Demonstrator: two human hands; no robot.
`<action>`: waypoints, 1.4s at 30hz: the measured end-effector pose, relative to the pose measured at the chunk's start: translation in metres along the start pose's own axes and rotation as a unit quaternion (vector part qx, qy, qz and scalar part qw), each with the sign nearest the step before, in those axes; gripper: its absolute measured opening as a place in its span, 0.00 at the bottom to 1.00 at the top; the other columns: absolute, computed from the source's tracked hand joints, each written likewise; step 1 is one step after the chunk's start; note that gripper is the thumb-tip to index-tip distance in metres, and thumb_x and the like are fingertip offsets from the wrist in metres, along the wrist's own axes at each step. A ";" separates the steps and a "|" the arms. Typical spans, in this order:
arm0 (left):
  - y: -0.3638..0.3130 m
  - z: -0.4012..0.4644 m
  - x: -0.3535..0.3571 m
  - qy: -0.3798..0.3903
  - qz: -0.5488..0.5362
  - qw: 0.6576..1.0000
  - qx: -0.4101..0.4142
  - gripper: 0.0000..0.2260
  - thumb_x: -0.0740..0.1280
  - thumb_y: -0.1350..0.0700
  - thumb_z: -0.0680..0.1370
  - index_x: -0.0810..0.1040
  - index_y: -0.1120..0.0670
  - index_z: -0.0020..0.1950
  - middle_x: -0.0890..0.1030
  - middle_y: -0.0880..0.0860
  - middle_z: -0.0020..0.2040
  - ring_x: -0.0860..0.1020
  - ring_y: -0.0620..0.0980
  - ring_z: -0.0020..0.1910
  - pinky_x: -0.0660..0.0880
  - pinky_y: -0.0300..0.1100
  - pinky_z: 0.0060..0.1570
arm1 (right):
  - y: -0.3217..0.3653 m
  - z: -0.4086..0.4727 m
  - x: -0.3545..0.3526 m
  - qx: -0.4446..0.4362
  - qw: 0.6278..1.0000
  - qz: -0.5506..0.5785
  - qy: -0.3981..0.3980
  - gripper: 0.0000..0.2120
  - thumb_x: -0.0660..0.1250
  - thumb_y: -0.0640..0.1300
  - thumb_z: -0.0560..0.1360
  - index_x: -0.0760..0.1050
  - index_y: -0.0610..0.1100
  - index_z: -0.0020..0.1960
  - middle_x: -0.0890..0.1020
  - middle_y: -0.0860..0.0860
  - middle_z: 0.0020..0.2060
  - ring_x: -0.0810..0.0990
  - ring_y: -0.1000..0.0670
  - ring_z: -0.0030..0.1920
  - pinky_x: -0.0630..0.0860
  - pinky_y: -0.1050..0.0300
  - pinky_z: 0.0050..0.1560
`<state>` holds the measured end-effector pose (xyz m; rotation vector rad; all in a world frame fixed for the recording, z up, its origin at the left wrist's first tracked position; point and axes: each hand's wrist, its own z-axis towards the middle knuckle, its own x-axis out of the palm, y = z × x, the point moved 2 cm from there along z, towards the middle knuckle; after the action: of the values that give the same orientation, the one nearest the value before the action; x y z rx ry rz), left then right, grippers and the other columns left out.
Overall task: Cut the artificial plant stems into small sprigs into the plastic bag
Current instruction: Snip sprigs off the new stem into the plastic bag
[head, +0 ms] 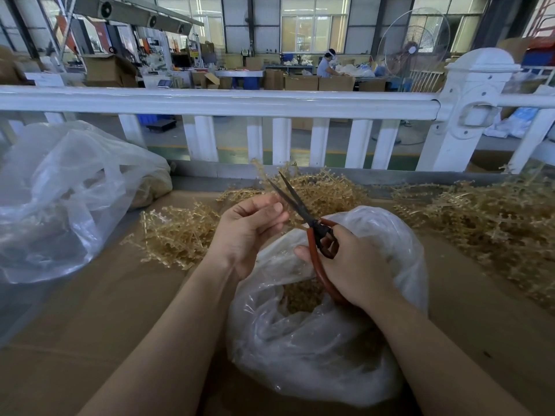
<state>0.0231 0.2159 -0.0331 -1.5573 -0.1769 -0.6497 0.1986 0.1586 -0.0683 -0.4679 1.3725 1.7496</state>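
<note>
Right hand [345, 262] grips scissors [303, 214], blades parted, pointing up-left past left hand [252, 226], which pinches a stem I can't resolve, both directly over the plastic bag [324, 340] mouth; uncut stems [492, 217] piled beyond on table [90, 310].

No text, label, brand, number or sign can be read anywhere; the cartons [301, 82] and machines in the far background are too small and blurred.
</note>
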 end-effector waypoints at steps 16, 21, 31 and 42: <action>-0.004 -0.001 0.001 -0.007 -0.008 0.999 0.046 0.16 0.71 0.68 0.71 0.74 0.60 0.56 0.84 0.56 0.38 0.83 0.50 0.37 0.81 0.38 0.42 | 0.009 -0.004 -0.002 -0.034 0.999 -0.010 -0.027 0.34 0.57 0.82 0.62 0.73 0.58 0.54 0.77 0.66 0.40 0.75 0.65 0.41 0.67 0.69 0.38; -0.004 0.000 -0.003 -0.001 0.018 0.998 0.065 0.17 0.70 0.70 0.73 0.72 0.60 0.59 0.84 0.56 0.38 0.83 0.50 0.38 0.80 0.39 0.44 | 0.007 -0.003 -0.001 -0.040 0.998 -0.048 -0.017 0.37 0.54 0.83 0.61 0.73 0.57 0.56 0.77 0.64 0.41 0.77 0.60 0.42 0.73 0.62 0.42; -0.003 0.001 -0.005 0.016 0.080 0.991 0.103 0.11 0.69 0.73 0.72 0.74 0.59 0.48 0.83 0.52 0.34 0.83 0.50 0.37 0.80 0.39 0.42 | 0.008 -0.002 -0.001 -0.048 0.996 -0.071 -0.025 0.40 0.51 0.86 0.59 0.74 0.56 0.52 0.78 0.61 0.41 0.77 0.60 0.41 0.79 0.60 0.42; -0.004 0.003 -0.007 0.021 0.067 0.991 0.118 0.13 0.70 0.72 0.72 0.72 0.61 0.52 0.84 0.55 0.36 0.83 0.51 0.36 0.80 0.39 0.40 | 0.009 -0.004 -0.004 -0.054 0.997 -0.039 -0.025 0.44 0.50 0.85 0.59 0.77 0.54 0.57 0.81 0.60 0.43 0.79 0.59 0.42 0.77 0.63 0.43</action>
<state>0.0168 0.2214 -0.0329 -1.3155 -0.1107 -0.5349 0.1925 0.1528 -0.0614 -0.5248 1.2136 1.7660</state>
